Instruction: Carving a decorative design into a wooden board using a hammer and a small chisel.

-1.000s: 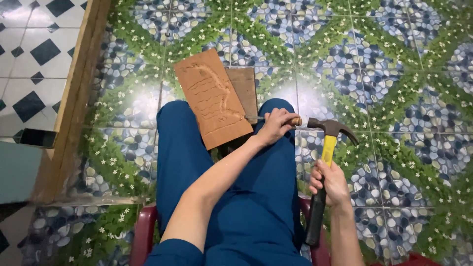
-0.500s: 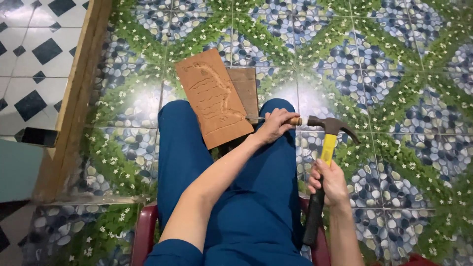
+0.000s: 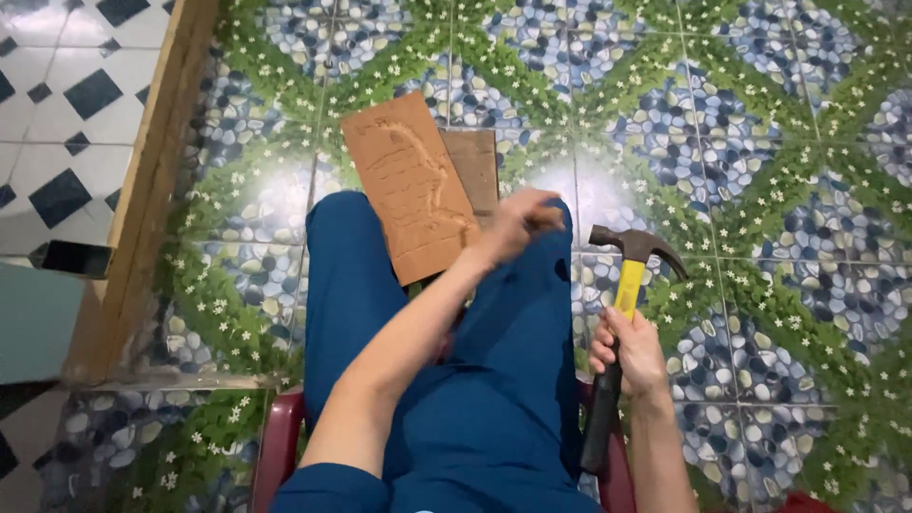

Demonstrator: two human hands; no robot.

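I sit on a dark red chair [image 3: 275, 446] in blue trousers. A light brown carved wooden board [image 3: 408, 185] leans on my left knee, with a darker small board [image 3: 475, 163] behind it. My left hand [image 3: 518, 223] is blurred at the carved board's lower right corner, its fingers curled. The small wooden-handled chisel it grips is hidden in the fist. My right hand [image 3: 632, 351] grips the yellow and black handle of a claw hammer [image 3: 635, 249]. The hammer head is raised to the right of my right knee, apart from my left hand.
The floor has tiles with a blue pebble and green leaf pattern [image 3: 760, 142]. A wooden door frame or threshold [image 3: 142, 190] runs along the left. Beyond it lies a black and white checked floor [image 3: 57, 114]. A dark metal box section [image 3: 71, 258] lies by the frame.
My left hand has pulled away from the hammer head, moving left and up towards the carved board. The hammer has tilted back slightly to the right and its head no longer touches the chisel.
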